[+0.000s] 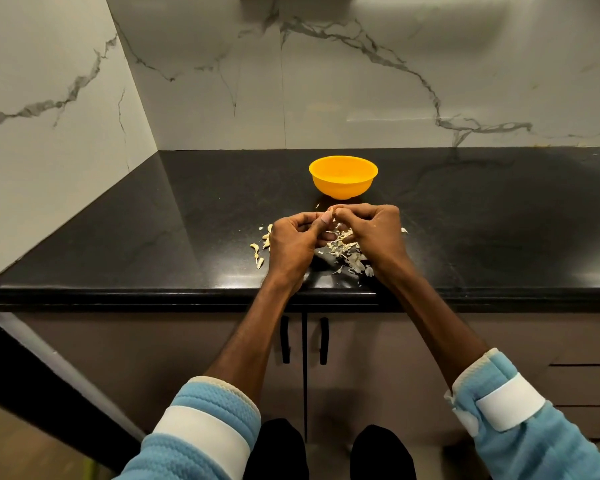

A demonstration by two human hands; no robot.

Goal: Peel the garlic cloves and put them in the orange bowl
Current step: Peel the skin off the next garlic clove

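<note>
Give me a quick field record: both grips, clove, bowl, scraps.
left grip: fingers curled, pinching garlic clove
right grip: pinching the same clove, opposite side
orange bowl: upright on countertop, beyond both grips; contents not visible
peel scraps: scattered under and between the grips
pale pieces: left of left grip; cloves or skins, cannot tell

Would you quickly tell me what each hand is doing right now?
Left hand: fingers curled, pinching a garlic clove.
Right hand: fingers curled, pinching the same garlic clove.
</note>
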